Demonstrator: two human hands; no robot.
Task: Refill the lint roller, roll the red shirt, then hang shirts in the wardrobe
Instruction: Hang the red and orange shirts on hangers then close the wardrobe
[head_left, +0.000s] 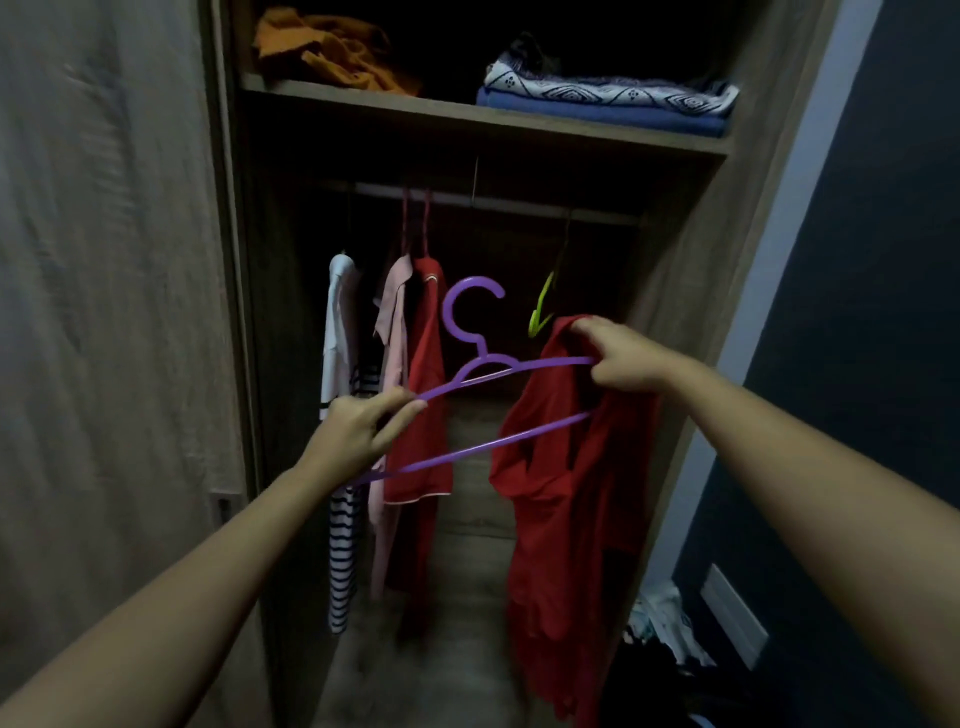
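Hanging from the right hand, the red shirt droops before the open wardrobe, near its right wall. Those fingers clamp cloth and one end of a purple hanger; the left hand pinches the other end. Striped, pink and red garments hang left on the rail, a green hanger rightward.

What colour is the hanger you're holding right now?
Purple; the hanger shows best in the head view.
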